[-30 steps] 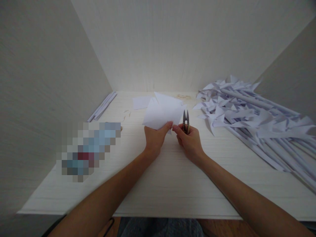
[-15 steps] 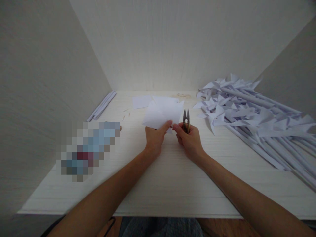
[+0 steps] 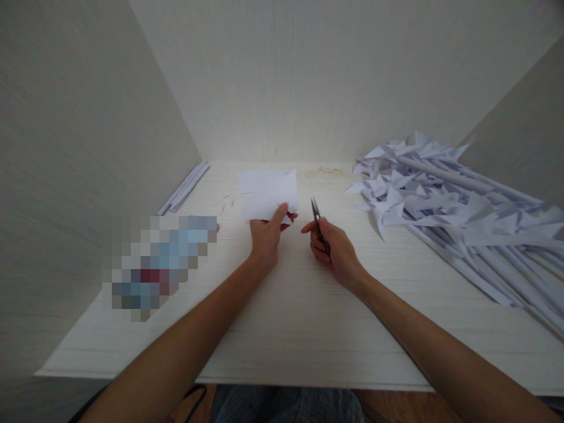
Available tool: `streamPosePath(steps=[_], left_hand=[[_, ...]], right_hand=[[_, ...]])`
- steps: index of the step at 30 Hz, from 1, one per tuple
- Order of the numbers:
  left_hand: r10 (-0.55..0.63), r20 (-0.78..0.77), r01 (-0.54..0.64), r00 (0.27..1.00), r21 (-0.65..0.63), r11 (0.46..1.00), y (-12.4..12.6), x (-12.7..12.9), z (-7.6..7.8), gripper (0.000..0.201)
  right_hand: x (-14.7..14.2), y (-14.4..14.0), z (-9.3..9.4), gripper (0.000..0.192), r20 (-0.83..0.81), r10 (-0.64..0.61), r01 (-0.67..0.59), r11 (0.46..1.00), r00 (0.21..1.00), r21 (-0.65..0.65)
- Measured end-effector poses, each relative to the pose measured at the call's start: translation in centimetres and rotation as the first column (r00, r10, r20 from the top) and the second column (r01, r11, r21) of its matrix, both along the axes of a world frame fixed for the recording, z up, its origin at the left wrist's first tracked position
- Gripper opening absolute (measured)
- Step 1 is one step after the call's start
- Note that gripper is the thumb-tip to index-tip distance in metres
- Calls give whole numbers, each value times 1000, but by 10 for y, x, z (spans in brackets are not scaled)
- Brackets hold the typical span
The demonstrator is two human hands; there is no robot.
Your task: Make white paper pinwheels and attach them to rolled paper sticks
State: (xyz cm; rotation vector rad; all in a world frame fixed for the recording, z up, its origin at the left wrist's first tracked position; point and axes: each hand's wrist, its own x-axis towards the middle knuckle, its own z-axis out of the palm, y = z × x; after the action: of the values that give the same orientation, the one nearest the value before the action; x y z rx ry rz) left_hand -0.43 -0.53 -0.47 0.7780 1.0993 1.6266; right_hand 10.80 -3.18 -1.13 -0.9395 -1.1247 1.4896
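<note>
Two hands are in my view, one to each side of the middle of the white table (image 3: 308, 329). My left hand (image 3: 265, 235) pinches one white paper sheet (image 3: 271, 195) at its near edge, thumb on top, and holds it low over the far part of the table. A second, smaller sheet (image 3: 249, 178) lies flat just behind it. My right hand (image 3: 331, 249) is closed around one pair of thread snips (image 3: 316, 212), whose blades point up and away; its forefinger sticks out toward the left hand. One heap of folded paper pinwheels on rolled paper sticks (image 3: 445, 202) fills the right side, too many to count. One small bundle of paper strips (image 3: 185, 188) lies along the left wall.

Half a second ago both hands pinched the sheet together. Now the right hand has let go, the sheet has moved left, and the snips tilt leftward.
</note>
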Motion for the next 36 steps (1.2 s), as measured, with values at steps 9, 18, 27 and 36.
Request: streamPosePath(steps=[9,18,27,36], left_hand=[[1,78,-2,997,16,1000,1,-2,7,20],[-50,87,49,995,14,999,-4,3,6,18],[-37,103,33,994,37,999,-4,3,6,21],[-37,102,34,994,30,999,-5,4,7,20]], right_hand=[[0,-1,-10,37,316,54,-93,990,947,109],[-2,-3,-5,38,299,17,-48,994,954,98],[-2,-4,-3,37,335,-12,-33,991,942,128],[-2,-4,-4,36,392,-41,-24,987,919,160]])
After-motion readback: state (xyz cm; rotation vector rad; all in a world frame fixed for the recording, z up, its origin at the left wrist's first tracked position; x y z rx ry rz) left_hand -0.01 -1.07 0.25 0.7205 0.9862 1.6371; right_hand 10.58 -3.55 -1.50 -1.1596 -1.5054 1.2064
